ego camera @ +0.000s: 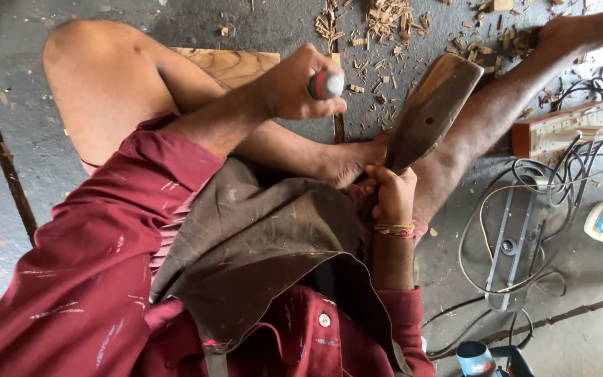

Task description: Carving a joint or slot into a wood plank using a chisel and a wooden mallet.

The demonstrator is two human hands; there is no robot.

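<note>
Mallet gripped low by right hand | left hand fisted on tool handle, probably a chisel

Seen from above, the left hand is clenched in a fist, forearm reaching forward across a bent knee. The right hand is closed in a grip, its wrist near the ankles.
</note>
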